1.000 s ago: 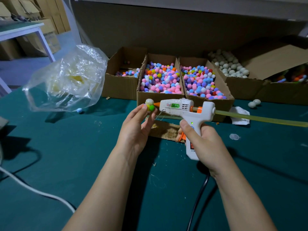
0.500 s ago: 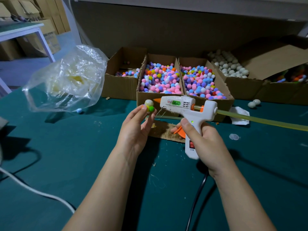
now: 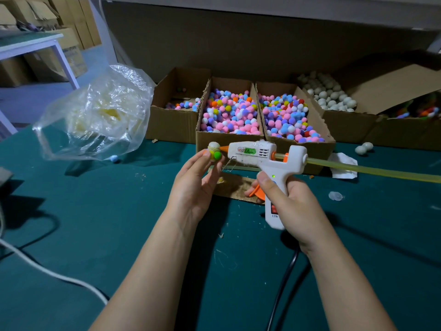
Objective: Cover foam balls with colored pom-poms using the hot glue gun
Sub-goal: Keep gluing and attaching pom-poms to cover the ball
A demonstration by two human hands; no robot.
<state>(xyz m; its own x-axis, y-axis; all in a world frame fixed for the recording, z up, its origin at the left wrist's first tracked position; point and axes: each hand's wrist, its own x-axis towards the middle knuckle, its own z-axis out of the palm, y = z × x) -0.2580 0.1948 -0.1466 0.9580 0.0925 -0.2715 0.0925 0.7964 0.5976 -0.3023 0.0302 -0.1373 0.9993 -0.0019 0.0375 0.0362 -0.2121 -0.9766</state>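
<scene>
My left hand (image 3: 194, 185) pinches a small white foam ball (image 3: 213, 148) at its fingertips; a green pom-pom (image 3: 217, 155) is stuck to the ball's lower side. My right hand (image 3: 290, 201) grips the handle of a white hot glue gun (image 3: 260, 155), a finger on its orange trigger. The gun's orange nozzle points left and touches, or nearly touches, the ball. A long yellowish glue stick (image 3: 372, 169) sticks out of the gun's back to the right. Two cardboard boxes of coloured pom-poms (image 3: 230, 115) stand just behind the hands.
A box of plain white foam balls (image 3: 330, 95) stands at the back right, a nearly empty box (image 3: 177, 115) at the left. A crumpled plastic bag (image 3: 100, 115) lies on the green table (image 3: 71, 223). The gun's black cord (image 3: 284, 283) and a white cable (image 3: 47, 271) cross the table.
The glue gun's nozzle drew back slightly from the ball half a second ago, and now it points at the ball's upper side again. My left hand has barely moved.
</scene>
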